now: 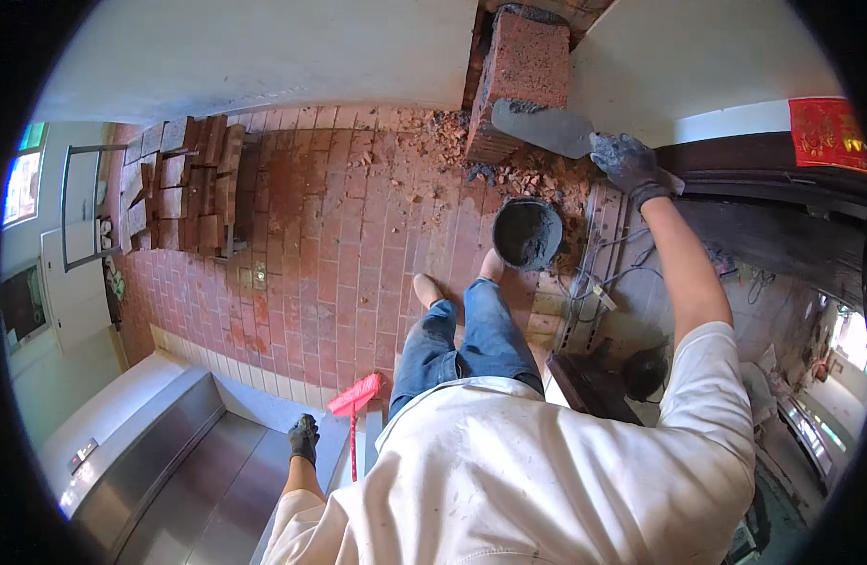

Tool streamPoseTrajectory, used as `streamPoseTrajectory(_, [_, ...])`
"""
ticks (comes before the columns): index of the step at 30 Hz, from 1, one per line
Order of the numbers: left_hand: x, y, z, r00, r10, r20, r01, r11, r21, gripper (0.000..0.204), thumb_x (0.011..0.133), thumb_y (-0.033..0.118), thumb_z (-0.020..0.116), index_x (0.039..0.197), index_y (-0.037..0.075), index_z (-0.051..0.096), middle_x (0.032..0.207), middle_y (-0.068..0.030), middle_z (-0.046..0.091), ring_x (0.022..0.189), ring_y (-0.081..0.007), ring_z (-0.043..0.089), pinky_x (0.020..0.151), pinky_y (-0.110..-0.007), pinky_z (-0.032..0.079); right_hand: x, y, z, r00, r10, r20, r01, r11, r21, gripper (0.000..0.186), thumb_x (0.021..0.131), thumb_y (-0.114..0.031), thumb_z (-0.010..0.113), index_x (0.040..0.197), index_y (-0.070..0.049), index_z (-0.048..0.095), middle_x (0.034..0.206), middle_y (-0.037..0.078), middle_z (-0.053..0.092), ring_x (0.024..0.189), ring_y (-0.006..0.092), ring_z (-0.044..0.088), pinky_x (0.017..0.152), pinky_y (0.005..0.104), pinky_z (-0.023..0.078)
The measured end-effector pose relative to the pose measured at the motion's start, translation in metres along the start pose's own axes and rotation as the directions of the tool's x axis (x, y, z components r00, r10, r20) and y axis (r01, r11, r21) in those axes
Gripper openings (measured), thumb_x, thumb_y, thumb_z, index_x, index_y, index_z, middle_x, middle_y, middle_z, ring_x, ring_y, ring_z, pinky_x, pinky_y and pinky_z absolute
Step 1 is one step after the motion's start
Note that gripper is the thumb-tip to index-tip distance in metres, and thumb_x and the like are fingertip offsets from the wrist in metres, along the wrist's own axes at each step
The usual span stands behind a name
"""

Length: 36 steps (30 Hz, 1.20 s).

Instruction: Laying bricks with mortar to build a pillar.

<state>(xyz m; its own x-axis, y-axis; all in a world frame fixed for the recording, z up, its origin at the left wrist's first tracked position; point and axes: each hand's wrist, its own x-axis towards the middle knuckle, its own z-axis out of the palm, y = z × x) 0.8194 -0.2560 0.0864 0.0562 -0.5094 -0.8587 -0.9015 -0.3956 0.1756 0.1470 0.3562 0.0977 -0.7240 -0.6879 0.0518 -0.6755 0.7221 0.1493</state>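
In a dark, mortar-stained glove, my right hand point(626, 165) is closed round the handle of a trowel point(556, 132). The trowel's broad grey blade points left, at the face of a narrow brick pier point(532, 61) with wet mortar on its top. A small lump of mortar sits near the blade's tip. Below stands a black bucket point(527, 234) of grey mortar, close to my feet. My left hand point(303, 436), also gloved, is off to the lower left by a pale ledge, its fingers curled in with nothing visible in them.
A hand cart point(82, 207) loaded with bricks point(174, 184) stands far left. Brick rubble point(433, 141) litters the tiled floor point(330, 254) around the pier. A cable point(584, 282) lies right of the bucket. A red broom point(355, 395) is near my left side; dark wooden furniture point(763, 221) stands right.
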Motion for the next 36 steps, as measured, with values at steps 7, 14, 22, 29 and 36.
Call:
streamPoseTrajectory(7, [-0.075,-0.08,0.039,0.974,-0.19,-0.125,0.161,0.963,-0.215,0.024,0.085,0.034,0.054,0.092,0.012,0.06,0.082,-0.0017,0.059,0.066,-0.0179,0.053,0.059,-0.034,0.041,-0.143,-0.076,0.043,0.841,0.388,0.376,-0.541,0.589,0.6,0.035,0.082,-0.038,0.061,0.088,-0.004,0.062,0.076,0.021,0.059,0.073,0.0408,0.057,0.061,0.0461,0.046])
streamPoseTrajectory(14, [-0.106,-0.082,0.115,0.99,-0.131,-0.053,0.121,0.98,-0.155,0.025,0.082,0.038,0.055,0.091,0.014,0.06,0.082,-0.0017,0.061,0.072,-0.0178,0.057,0.064,-0.036,0.045,-0.156,-0.066,0.094,0.892,0.215,0.397,-0.437,0.631,0.641,0.033,0.087,-0.038,0.051,0.086,-0.006,0.061,0.084,0.019,0.062,0.079,0.0356,0.059,0.066,0.0431,0.047])
streamPoseTrajectory(22, [-0.122,-0.064,0.149,1.0,-0.026,-0.011,0.023,0.972,-0.236,0.032,0.083,0.038,0.054,0.102,0.013,0.06,0.095,-0.0026,0.061,0.085,-0.0184,0.058,0.074,-0.037,0.045,0.001,0.033,0.011,0.934,-0.217,0.283,0.206,0.976,0.069,0.019,0.085,-0.024,0.049,0.089,-0.012,0.063,0.087,0.005,0.062,0.081,0.0246,0.063,0.069,0.0389,0.052])
streamPoseTrajectory(29, [-0.121,-0.077,0.165,0.989,-0.147,0.021,0.149,0.972,-0.18,0.034,0.087,0.041,0.051,0.105,0.013,0.058,0.1,-0.0035,0.061,0.088,-0.0205,0.058,0.075,-0.039,0.045,0.029,-0.007,-0.01,0.962,-0.22,0.163,0.17,0.947,0.273,0.021,0.087,-0.027,0.047,0.092,-0.012,0.061,0.093,0.008,0.062,0.088,0.0262,0.061,0.072,0.042,0.051])
streamPoseTrajectory(36, [-0.1,-0.018,0.183,0.998,-0.054,0.042,0.06,0.985,-0.159,0.026,0.085,0.038,0.054,0.094,0.014,0.058,0.081,0.0,0.059,0.067,-0.0136,0.053,0.058,-0.031,0.041,-0.028,-0.02,-0.008,0.882,-0.226,-0.413,0.298,0.947,0.118,0.029,0.086,-0.031,0.054,0.108,-0.013,0.059,0.093,0.011,0.063,0.074,0.0312,0.062,0.061,0.0432,0.051])
